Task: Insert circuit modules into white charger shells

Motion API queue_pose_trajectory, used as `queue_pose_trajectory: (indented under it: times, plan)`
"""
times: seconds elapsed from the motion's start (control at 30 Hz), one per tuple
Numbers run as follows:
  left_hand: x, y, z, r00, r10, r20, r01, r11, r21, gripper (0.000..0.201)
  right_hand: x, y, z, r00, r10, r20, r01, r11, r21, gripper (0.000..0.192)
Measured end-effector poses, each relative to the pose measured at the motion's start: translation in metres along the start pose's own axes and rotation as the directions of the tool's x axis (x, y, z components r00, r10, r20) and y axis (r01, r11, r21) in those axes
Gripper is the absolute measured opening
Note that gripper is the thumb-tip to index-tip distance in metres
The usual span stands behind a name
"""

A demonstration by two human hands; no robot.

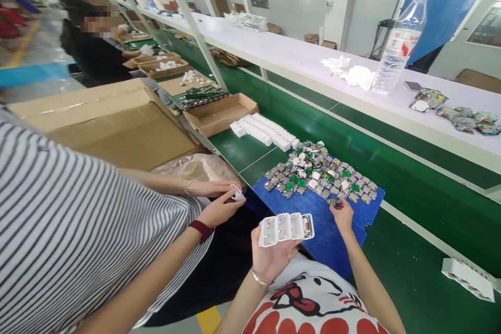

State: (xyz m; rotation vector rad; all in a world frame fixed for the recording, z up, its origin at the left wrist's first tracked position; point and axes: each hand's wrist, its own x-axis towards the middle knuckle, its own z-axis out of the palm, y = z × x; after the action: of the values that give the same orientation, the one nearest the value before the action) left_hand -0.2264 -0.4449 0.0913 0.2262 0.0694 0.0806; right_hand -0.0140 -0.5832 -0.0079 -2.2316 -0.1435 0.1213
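Note:
My left hand (270,261) is closed around a row of several white plastic housings (288,229), their open sides facing up. The rightmost one has a small electronic part inside; the others look hollow. Over the blue mat (324,242), my right hand (343,215) pinches a small circuit board module (333,202) at the near edge of a pile. That pile of circuit board modules (313,177) mixes grey, green and white pieces and covers the far part of the mat.
A co-worker in a striped shirt (94,209) stands close at left, holding a small white housing (236,193). Rows of white housings (266,130) and a cardboard tray (223,115) lie beyond. A water bottle (401,42) stands on the shelf; another white housing strip (467,277) lies right.

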Motion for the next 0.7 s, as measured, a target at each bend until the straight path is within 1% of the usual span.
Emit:
queue_pose_trajectory:
  times: [0.07,0.1,0.13,0.17,0.2,0.27,0.3,0.37,0.4,0.43,0.47,0.53,0.7]
  plan:
    - [0.001,0.0,0.0,1.0,0.017,-0.007,-0.017,1.0,0.008,0.046,-0.016,-0.02,-0.014,0.998,-0.053,0.029,0.05,0.993,0.108,0.063]
    - [0.002,0.0,-0.001,1.0,0.022,-0.016,-0.022,1.0,0.006,0.046,-0.027,-0.032,-0.023,0.993,-0.113,0.032,0.104,0.976,0.192,0.063]
    - [0.003,0.0,-0.001,0.999,0.026,-0.027,-0.026,1.0,0.0,0.046,-0.039,-0.044,-0.032,0.98,-0.195,0.023,0.18,0.939,0.294,0.062]
    - [0.004,0.001,-0.001,0.999,0.027,-0.037,-0.027,1.0,-0.007,0.046,-0.053,-0.056,-0.042,0.955,-0.295,-0.004,0.271,0.872,0.407,0.06]
    - [0.004,0.0,-0.001,0.999,0.029,-0.045,-0.03,0.999,-0.012,0.045,-0.067,-0.067,-0.052,0.916,-0.399,-0.038,0.362,0.784,0.504,0.056]
    - [0.006,0.0,-0.001,0.999,0.035,-0.036,-0.035,0.999,-0.004,0.045,-0.092,-0.086,-0.07,0.81,-0.58,-0.085,0.511,0.628,0.587,0.052]
    - [0.006,-0.001,-0.001,0.999,0.04,-0.019,-0.039,0.999,0.01,0.045,-0.102,-0.094,-0.077,0.754,-0.652,-0.078,0.568,0.588,0.576,0.052]
    - [0.007,-0.003,-0.001,0.998,0.051,0.032,-0.053,0.998,0.04,0.048,-0.116,-0.104,-0.087,0.649,-0.76,-0.034,0.658,0.539,0.526,0.055]
    - [0.008,-0.003,0.0,0.997,0.055,0.059,-0.059,0.997,0.055,0.05,-0.119,-0.106,-0.089,0.607,-0.794,-0.011,0.69,0.52,0.503,0.058]
    - [0.008,-0.004,0.0,0.995,0.058,0.083,-0.063,0.996,0.068,0.053,-0.122,-0.108,-0.09,0.576,-0.818,0.003,0.714,0.505,0.484,0.061]
    - [0.008,-0.005,0.0,0.993,0.057,0.104,-0.066,0.995,0.081,0.056,-0.123,-0.108,-0.09,0.556,-0.831,0.01,0.731,0.495,0.47,0.063]
    - [0.008,-0.005,0.0,0.99,0.053,0.133,-0.068,0.992,0.109,0.061,-0.123,-0.107,-0.088,0.534,-0.846,0.01,0.753,0.481,0.449,0.066]
    - [0.007,-0.005,0.002,0.986,0.061,0.155,-0.084,0.986,0.145,0.063,-0.124,-0.104,-0.086,0.52,-0.854,0.0,0.772,0.47,0.428,0.066]
